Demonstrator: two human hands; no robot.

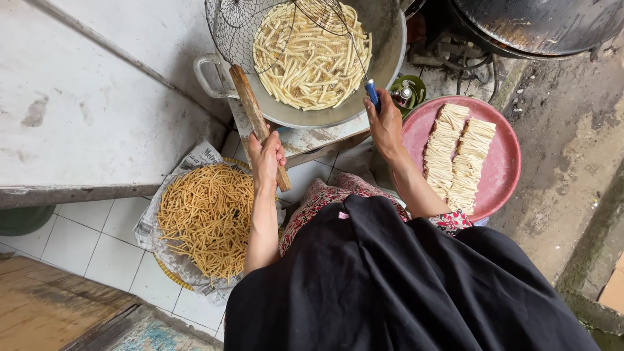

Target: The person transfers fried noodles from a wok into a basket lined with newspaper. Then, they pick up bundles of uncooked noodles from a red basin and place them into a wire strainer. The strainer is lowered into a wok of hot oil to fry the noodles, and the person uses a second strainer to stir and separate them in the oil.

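Fingers, left hand (pixel 266 156): wrapped tight round the worn wooden handle (pixel 255 117) of the round wire-mesh skimmer (pixel 237 29), thumb on top.
Fingers, right hand (pixel 385 123): closed round the blue handle (pixel 372 94) of the thin wire whisk-like tool (pixel 325 16), grip near the handle's lower end.
Wooden handle: slanting from the left hand up to the skimmer, crossing the wok's near rim.
Mesh skimmer: resting at the left inner side of the wok, tilted, partly over the frying sticks.
Wire tool: reaching from the right hand up and left over the wok, wires above the sticks; whether dipped in the oil, cannot tell.
Grey metal wok (pixel 383 58): on a burner stand, loop handle (pixel 205 78) sticking out to the left.
Pale dough sticks in oil (pixel 309 58): filling the wok's middle, loose and crossing one another.
Golden fried sticks (pixel 208 218): heaped on newspaper (pixel 198 159) in a round tray, on the white tiled floor (pixel 91 244), just below the left hand.
Pink round tray (pixel 507 162): right of the right forearm, holding two rows of raw cut dough strips (pixel 458 156) side by side.
Green gas knob (pixel 408 91): just right of the blue handle, under the wok's rim.
Second dark wok (pixel 539 23): top right, well apart from both hands.
Black garment (pixel 403 279): covering the lap, floral cloth (pixel 325 195) showing above it.
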